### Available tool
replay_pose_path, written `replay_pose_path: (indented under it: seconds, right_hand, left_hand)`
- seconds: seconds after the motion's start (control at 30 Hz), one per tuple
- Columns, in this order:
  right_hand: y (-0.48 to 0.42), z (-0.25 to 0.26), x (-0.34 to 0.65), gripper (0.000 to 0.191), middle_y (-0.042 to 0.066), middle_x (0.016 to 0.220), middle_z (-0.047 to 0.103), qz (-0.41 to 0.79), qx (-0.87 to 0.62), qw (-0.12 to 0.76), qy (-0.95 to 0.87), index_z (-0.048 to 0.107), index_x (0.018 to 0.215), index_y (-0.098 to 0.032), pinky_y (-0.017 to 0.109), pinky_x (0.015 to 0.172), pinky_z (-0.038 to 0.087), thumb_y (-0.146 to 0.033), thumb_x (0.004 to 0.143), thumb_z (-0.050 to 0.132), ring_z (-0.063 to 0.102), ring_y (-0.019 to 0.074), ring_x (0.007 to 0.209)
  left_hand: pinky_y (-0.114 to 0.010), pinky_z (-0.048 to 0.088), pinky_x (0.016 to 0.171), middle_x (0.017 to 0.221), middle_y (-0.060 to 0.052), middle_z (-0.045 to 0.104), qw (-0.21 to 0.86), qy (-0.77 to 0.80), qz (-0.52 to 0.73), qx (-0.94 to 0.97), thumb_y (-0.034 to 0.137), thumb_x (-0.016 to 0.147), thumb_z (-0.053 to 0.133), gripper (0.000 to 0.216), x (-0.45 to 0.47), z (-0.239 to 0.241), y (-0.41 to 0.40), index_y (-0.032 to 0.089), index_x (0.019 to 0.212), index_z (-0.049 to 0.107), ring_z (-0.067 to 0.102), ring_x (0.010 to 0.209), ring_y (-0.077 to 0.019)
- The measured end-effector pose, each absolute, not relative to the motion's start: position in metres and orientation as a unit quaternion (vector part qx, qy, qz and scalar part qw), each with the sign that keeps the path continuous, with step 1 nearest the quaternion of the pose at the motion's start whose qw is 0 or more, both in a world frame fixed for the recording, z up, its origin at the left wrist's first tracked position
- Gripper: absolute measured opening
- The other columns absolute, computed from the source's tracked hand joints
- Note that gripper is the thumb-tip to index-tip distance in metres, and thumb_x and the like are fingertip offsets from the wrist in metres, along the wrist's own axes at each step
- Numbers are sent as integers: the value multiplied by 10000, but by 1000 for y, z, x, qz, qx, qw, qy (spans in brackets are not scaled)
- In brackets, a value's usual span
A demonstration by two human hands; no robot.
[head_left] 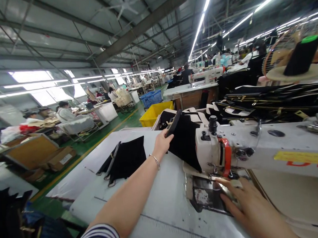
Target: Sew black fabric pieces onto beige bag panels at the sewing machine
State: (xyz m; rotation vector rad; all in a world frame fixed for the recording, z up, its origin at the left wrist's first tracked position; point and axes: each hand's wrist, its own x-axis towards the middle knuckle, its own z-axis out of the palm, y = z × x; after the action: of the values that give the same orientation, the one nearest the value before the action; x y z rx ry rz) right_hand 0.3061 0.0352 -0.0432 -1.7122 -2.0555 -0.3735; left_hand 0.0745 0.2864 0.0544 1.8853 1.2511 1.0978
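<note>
My left hand point(162, 143) is stretched forward and closed on a black fabric piece point(183, 140), which it holds up just left of the sewing machine head point(211, 148). A bracelet circles that wrist. My right hand point(243, 203) rests on the metal plate point(205, 196) under the needle, fingers pressed down flat with nothing in them. A small stack of black fabric pieces point(125, 159) lies on the grey table point(164, 211) to the left of my forearm.
Behind the machine lie piles of black pieces with gold trim point(275, 98) and a black thread cone point(302, 56). A yellow bin point(154, 112) and a blue crate point(152, 97) stand beyond the table. Other people sit at workstations along the green aisle point(101, 136). Cardboard boxes point(61, 158) sit at left.
</note>
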Motion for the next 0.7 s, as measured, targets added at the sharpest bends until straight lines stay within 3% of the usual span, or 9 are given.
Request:
replay_pose_path:
  seconds: [0.1, 0.3, 0.47, 0.6, 0.7]
  right_hand:
    - [34, -42, 304, 337, 118, 1158, 603, -132, -616, 214, -747, 632, 1196, -248, 440, 898, 529, -393, 911, 528, 609, 264, 1075]
    - [34, -38, 304, 320, 92, 1117, 631, -141, -602, 225, -753, 629, 1188, -261, 422, 872, 549, -346, 892, 544, 633, 241, 1032]
    - [35, -35, 304, 327, 90, 1056, 666, -169, -580, 246, -758, 661, 1159, -265, 402, 793, 579, -341, 860, 551, 662, 251, 976]
    - [37, -32, 303, 326, 91, 1006, 694, -211, -576, 238, -753, 691, 1118, -256, 414, 751, 590, -346, 838, 549, 676, 275, 955]
    - [39, -31, 306, 322, 95, 1000, 700, -248, -551, 235, -761, 700, 1096, -247, 407, 721, 600, -344, 826, 554, 690, 269, 915]
  left_hand:
    - [-296, 471, 878, 982, -47, 688, 314, 494, 436, 684, 234, 839, 591, 289, 73, 77, 318, 129, 1104, 637, 618, 997, -216]
    - [-331, 520, 685, 681, -57, 687, 419, 486, 327, 694, 175, 644, 768, 238, 54, 106, 342, 81, 854, 708, 645, 653, -217]
    - [-320, 532, 755, 910, -62, 720, 411, 432, 369, 713, 343, 650, 804, 462, 19, 129, 334, 128, 1043, 690, 671, 758, -204]
    - [-348, 532, 787, 1025, -72, 690, 313, 466, 471, 680, 466, 813, 627, 520, 18, 139, 366, 150, 1222, 571, 664, 851, -215]
    - [-426, 493, 893, 1151, -146, 639, 231, 512, 502, 657, 458, 828, 623, 586, 41, 130, 387, 107, 1282, 507, 617, 1040, -289]
